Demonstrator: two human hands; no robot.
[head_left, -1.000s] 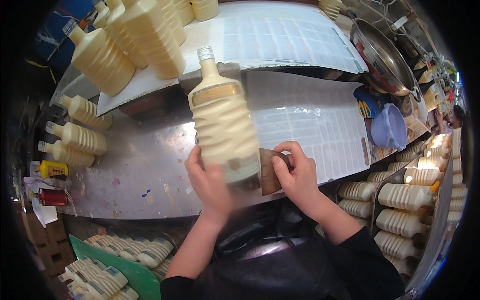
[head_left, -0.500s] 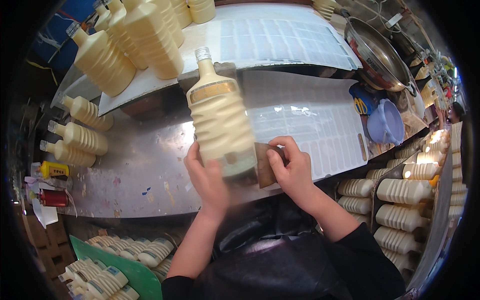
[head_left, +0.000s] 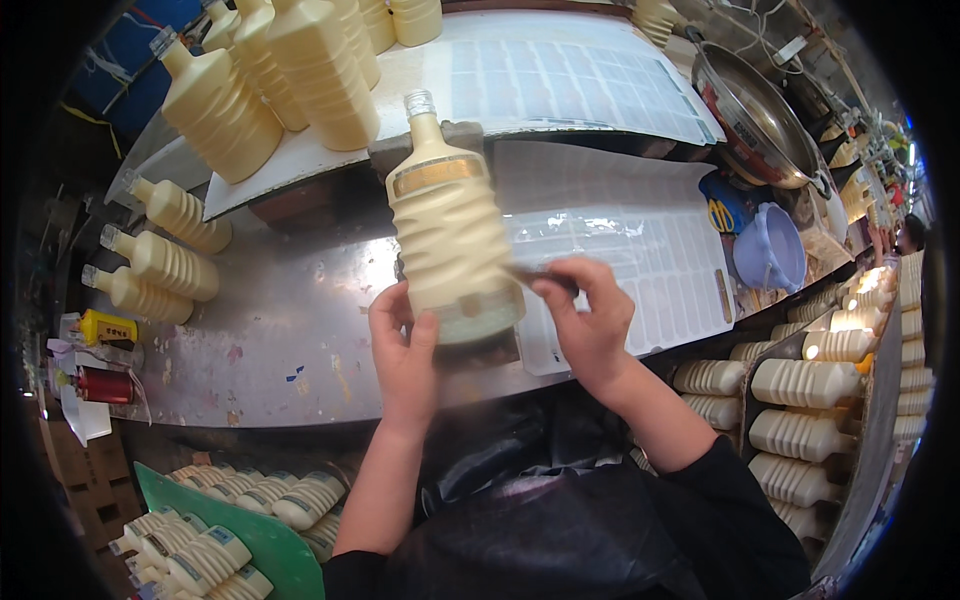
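A cream-coloured ridged bottle (head_left: 448,235) with a clear neck lies tilted in front of me, its neck pointing away. A gold label band (head_left: 437,176) crosses its shoulder, and a pale, greenish band runs round its base. My left hand (head_left: 402,345) grips the bottle's lower left side, thumb on the front, with the other fingers partly hidden behind it. In my right hand (head_left: 590,310), pinched between thumb and fingers, is a thin dark flat scraper (head_left: 548,280), blurred and seen nearly edge-on. Its tip is at the bottle's right side; whether it touches I cannot tell.
Sheets of clear labels (head_left: 640,260) lie wet on the table right of the bottle. A purple bucket (head_left: 770,250) and a metal pan (head_left: 760,110) stand at the right. More cream bottles (head_left: 320,75) stand back left; others fill a rack (head_left: 810,435) at right and a green-sided container (head_left: 230,530).
The scraper has turned from broadside to nearly edge-on and risen slightly with my right hand. The bottle shifted a little to the right in view, my left hand still on it.
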